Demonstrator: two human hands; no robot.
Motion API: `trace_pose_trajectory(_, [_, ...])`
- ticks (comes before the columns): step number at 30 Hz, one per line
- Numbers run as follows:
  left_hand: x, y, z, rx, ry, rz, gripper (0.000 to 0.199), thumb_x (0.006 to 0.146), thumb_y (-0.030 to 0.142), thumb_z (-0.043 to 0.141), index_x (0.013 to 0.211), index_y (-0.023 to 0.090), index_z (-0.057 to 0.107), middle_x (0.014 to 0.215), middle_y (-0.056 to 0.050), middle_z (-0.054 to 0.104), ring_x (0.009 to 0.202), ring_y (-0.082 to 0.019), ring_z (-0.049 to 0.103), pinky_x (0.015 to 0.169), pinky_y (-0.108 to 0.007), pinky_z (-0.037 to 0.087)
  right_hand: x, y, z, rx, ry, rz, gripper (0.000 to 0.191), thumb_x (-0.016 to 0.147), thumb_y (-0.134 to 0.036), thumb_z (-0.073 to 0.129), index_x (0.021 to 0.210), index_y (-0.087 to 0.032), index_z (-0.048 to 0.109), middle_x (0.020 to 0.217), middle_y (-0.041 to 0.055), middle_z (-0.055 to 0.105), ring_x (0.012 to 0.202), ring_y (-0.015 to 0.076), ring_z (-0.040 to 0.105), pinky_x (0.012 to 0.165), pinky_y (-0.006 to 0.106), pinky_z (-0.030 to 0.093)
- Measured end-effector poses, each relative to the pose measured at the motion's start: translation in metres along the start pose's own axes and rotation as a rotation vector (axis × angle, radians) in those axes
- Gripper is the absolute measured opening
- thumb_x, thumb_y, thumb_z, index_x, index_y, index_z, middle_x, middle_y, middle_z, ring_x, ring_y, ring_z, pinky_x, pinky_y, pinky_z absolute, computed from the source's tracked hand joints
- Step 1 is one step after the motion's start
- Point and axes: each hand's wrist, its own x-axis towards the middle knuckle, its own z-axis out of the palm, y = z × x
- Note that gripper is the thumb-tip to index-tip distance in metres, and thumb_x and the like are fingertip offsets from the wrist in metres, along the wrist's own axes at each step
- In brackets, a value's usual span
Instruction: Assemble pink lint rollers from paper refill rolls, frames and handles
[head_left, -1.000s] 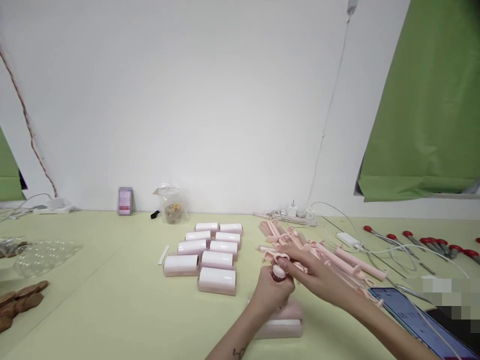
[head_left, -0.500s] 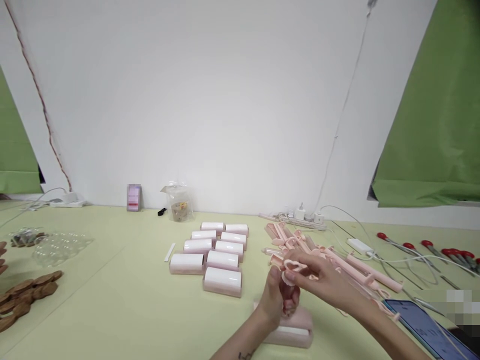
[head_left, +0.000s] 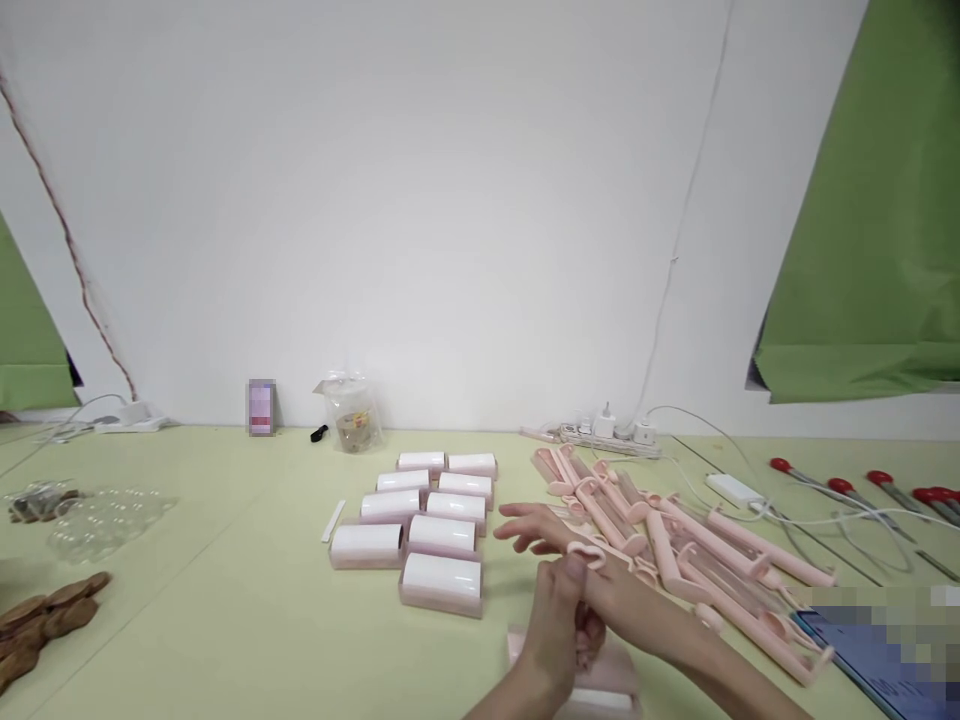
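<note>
My left hand (head_left: 553, 620) is closed, thumb over curled fingers, and a pale pink loop-shaped plastic piece (head_left: 586, 552) sticks up from its grip. The rest of that piece is hidden. Right behind it is my right hand (head_left: 600, 570), its fingers stretched out to the left and apart, holding nothing that I can see. A pink case with a white sticky roll (head_left: 600, 698) lies below the hands, partly covered by them. Several white sticky rolls in pale pink cases (head_left: 442, 578) stand in two columns to the left. Pink plastic handles and covers (head_left: 667, 545) lie heaped to the right.
A phone (head_left: 885, 660) lies at the right edge, near red-tipped metal rods (head_left: 844, 487) and white cables. Along the wall are a power strip (head_left: 611, 440), a bagged tape roll (head_left: 354, 425) and a propped phone (head_left: 261, 408). Brown wooden pieces (head_left: 45, 620) lie at left.
My right hand has let go of the pink loop piece, and its fingers have opened out to the left. My left hand keeps the piece. The view has shifted slightly.
</note>
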Motion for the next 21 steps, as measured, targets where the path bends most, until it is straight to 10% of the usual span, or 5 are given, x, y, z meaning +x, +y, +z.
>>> trace_pose_trajectory(8, [0.001, -0.003, -0.001, 0.119, 0.018, 0.089, 0.060, 0.054, 0.079, 0.035, 0.064, 0.020, 0.039, 0.028, 0.011, 0.023, 0.024, -0.005, 0.017, 0.029, -0.020, 0.010, -0.001, -0.008, -0.003, -0.008, -0.119, 0.176, 0.031, 0.086, -0.034, 0.032, 0.099, -0.035, 0.060, 0.129, -0.0022, 0.041, 0.049, 0.0026, 0.053, 0.045, 0.017, 0.046])
trace_pose_trajectory(12, [0.002, 0.007, -0.013, 0.207, -0.201, 0.111, 0.060, 0.056, 0.079, 0.031, 0.059, 0.020, 0.042, 0.031, 0.009, 0.026, 0.027, -0.006, 0.023, 0.033, -0.021, 0.023, -0.003, -0.005, -0.005, -0.001, -0.082, 0.274, 0.033, 0.084, -0.039, 0.034, 0.115, -0.035, 0.046, 0.091, 0.0007, 0.062, 0.044, 0.0076, 0.054, 0.044, 0.021, 0.046])
trace_pose_trajectory(16, [-0.004, 0.032, -0.027, 0.335, -0.411, 0.171, 0.053, 0.052, 0.063, 0.057, 0.073, 0.014, 0.056, 0.059, -0.001, 0.054, 0.062, -0.018, 0.053, 0.064, -0.031, 0.042, -0.015, -0.001, -0.005, -0.149, 0.088, 0.119, 0.025, 0.075, -0.038, 0.052, 0.098, -0.028, 0.052, 0.089, 0.0006, 0.059, 0.064, 0.0137, 0.057, 0.055, 0.023, 0.046])
trace_pose_trajectory(21, [-0.022, 0.054, -0.045, 0.809, -0.273, 0.323, 0.063, 0.051, 0.044, 0.070, 0.107, 0.020, 0.052, 0.104, -0.007, 0.050, 0.099, -0.026, 0.044, 0.088, -0.038, 0.035, -0.017, 0.005, -0.023, -0.322, 0.181, -0.051, 0.017, 0.075, -0.038, 0.056, 0.085, -0.025, 0.060, 0.088, 0.0025, 0.060, 0.074, 0.0180, 0.054, 0.062, 0.028, 0.045])
